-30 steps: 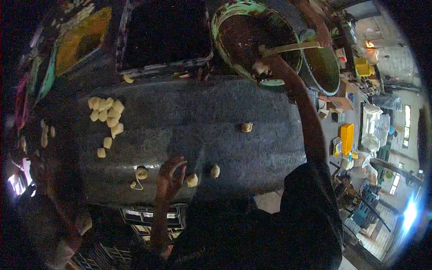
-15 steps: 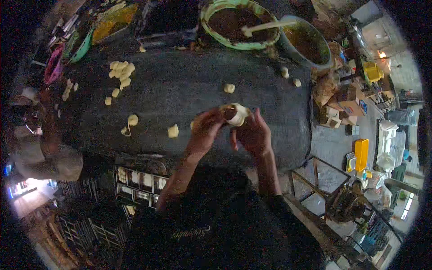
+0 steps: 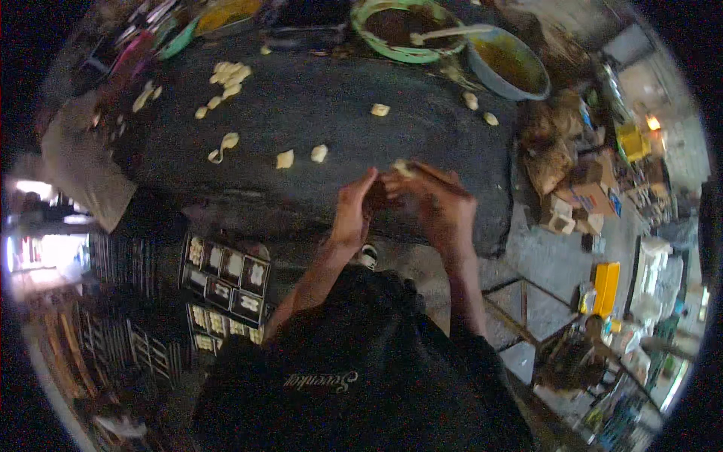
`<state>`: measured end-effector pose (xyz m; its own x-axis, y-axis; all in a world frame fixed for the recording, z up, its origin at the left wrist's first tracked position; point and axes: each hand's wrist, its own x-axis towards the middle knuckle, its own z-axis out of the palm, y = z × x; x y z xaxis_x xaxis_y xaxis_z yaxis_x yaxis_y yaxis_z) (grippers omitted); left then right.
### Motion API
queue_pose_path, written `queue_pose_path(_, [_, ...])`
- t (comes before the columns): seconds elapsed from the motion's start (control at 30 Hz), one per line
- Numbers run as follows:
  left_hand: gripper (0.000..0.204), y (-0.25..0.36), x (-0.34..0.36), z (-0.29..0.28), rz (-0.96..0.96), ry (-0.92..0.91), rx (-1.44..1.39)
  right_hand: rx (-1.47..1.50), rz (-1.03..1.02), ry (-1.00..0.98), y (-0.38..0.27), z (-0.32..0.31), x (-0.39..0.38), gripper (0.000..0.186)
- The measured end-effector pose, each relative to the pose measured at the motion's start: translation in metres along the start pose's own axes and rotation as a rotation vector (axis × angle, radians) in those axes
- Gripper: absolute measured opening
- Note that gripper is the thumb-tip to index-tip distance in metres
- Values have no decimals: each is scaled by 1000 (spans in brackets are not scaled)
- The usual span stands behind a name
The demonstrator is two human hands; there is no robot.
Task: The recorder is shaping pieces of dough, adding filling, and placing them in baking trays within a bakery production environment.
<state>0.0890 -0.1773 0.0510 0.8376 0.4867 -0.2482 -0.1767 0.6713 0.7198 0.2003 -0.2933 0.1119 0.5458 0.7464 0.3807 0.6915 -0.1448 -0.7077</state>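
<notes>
My right hand (image 3: 446, 209) pinches a small pale piece of dough (image 3: 404, 167) at its fingertips, above the near part of the dark worktable (image 3: 301, 105). Facing it, my left hand (image 3: 352, 211) is apart from the dough, fingers stretched upward, with nothing visible in it. Blur and shade hide part of its palm. On the table beyond lie single dough lumps (image 3: 319, 154), (image 3: 285, 159) and one farther off (image 3: 380, 110). A flattened lump with a thin tail (image 3: 229, 141) rests farther left, below a cluster of dough balls (image 3: 230, 74).
A green basin (image 3: 361, 34) of dark filling stands at the far edge, a pale stick (image 3: 452, 32) across it. Beside it sits a grey bowl (image 3: 538, 90). A person's sleeve (image 3: 86, 162) reaches in at left. Sectioned trays (image 3: 226, 275) of dough stand below the table's left side.
My hands have moved apart; the dough with dark filling was between both and a pale piece is now at the right fingertips. The view has shifted, and the person at left has moved inward.
</notes>
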Motion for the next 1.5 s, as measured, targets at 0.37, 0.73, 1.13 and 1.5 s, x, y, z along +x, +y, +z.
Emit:
queue_pose_path(0.37, [27, 28, 23, -31, 334, 204, 309, 17, 103, 67, 11, 68, 51, 27])
queue_pose_path(0.73, [31, 139, 167, -106, 548, 283, 549, 643, 510, -244, 63, 159, 189, 31])
queue_pose_path(1.13, [26, 187, 209, -125, 77, 124, 399, 168, 412, -121, 12, 168, 224, 32])
queue_pose_path(1.5, [25, 196, 135, -66, -138, -147, 261, -290, -567, -408, 9, 72, 178, 58])
